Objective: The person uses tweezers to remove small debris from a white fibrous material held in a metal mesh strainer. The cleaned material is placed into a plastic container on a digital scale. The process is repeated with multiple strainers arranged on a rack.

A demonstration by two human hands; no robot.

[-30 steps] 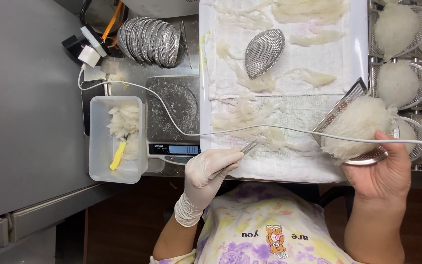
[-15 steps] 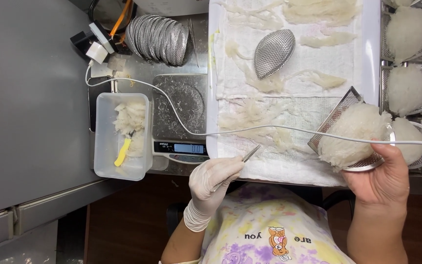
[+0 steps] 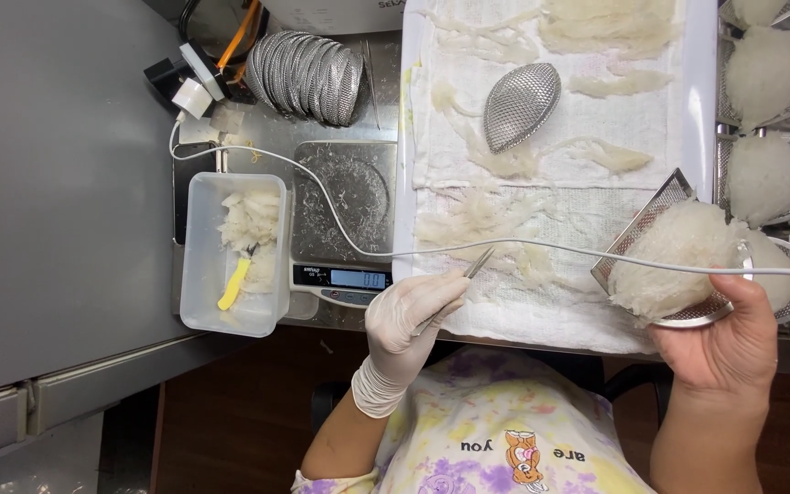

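Observation:
My left hand (image 3: 411,316), in a white glove, grips metal tweezers (image 3: 473,269) whose tips point up-right at pale shredded strands (image 3: 496,215) lying on a white cloth. My bare right hand (image 3: 720,343) holds a mesh mould (image 3: 665,265) at the cloth's right edge; the mould is heaped with a white fibrous mass (image 3: 674,256). A white cable (image 3: 541,245) runs across the cloth between both hands. An oval mesh mould (image 3: 521,105) lies dome up further back on the cloth.
A digital scale (image 3: 340,220) stands left of the white tray (image 3: 406,165). A clear plastic tub (image 3: 235,252) holds white scraps and a yellow tool. Stacked mesh moulds (image 3: 308,78) lie behind the scale. Filled moulds (image 3: 765,119) line the right side.
The view has shifted slightly. My left hand with the tweezers has stayed near the cloth's front edge, and my right hand has kept the filled mould at the right.

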